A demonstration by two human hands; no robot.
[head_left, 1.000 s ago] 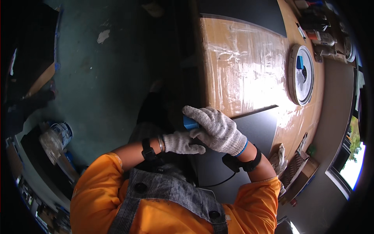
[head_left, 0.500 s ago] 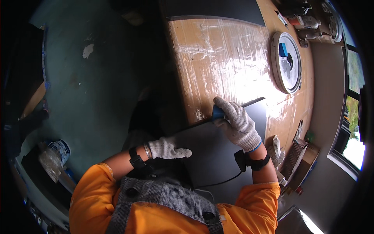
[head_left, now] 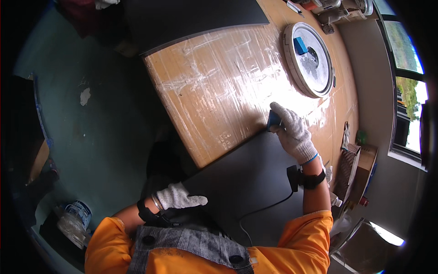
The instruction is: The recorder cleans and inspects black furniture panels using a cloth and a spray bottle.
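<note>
A smooth dark grey panel lies in front of me, its far edge over the wrapped table. My right hand, in a pale knit glove, pinches a small blue block at that far edge, near the panel's right end. The hand covers part of the block and the panel's corner. My left hand, gloved alike, lies at the panel's near left edge with fingers stretched out and nothing held.
Plastic film covers the brown table. A second dark panel lies at its far end. A round white lid carries another blue block. Boxes stand along the right wall; a bucket is on the left.
My right hand has slid the blue block rightward along the panel's far edge. My left hand stays open at the near left edge. The whole view has turned somewhat.
</note>
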